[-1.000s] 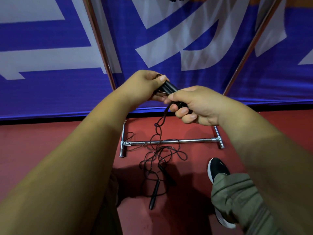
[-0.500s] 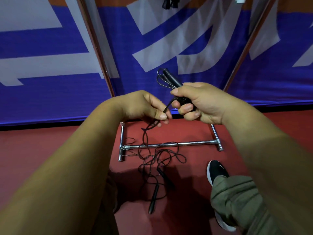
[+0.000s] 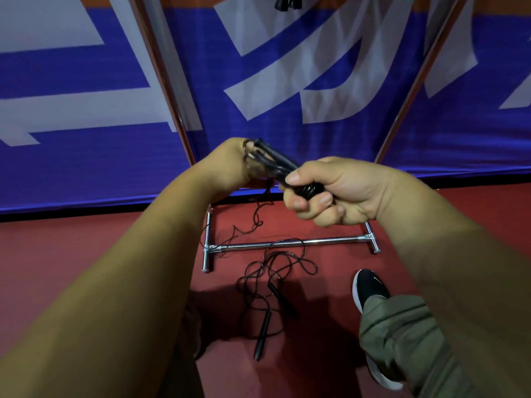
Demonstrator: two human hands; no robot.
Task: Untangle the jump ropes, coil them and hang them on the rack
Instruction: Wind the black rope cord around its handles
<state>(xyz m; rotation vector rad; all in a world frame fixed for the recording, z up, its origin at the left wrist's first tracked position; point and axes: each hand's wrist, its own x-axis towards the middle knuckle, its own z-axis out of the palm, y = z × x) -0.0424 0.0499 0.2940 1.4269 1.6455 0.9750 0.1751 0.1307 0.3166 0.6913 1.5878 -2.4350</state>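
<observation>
Blue woven banner [image 3: 86,168] with big white strokes, cropped and unreadable, above a matte red floor [image 3: 86,254]. Right hand [image 3: 339,193] curls tight round the held jump rope [image 3: 275,156], its ribbed black handles slanting toward upper left, where the left hand [image 3: 227,165] pinches its thin cord loops. A second jump rope [image 3: 267,285] lies tangled at lower centre, by the chrome rack [image 3: 316,241] base

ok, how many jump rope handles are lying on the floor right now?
2. The near handle lies below the tangled cord, toward the camera; the far handle lies just up and right of it, in shadow. Others may be hidden from view.
</observation>
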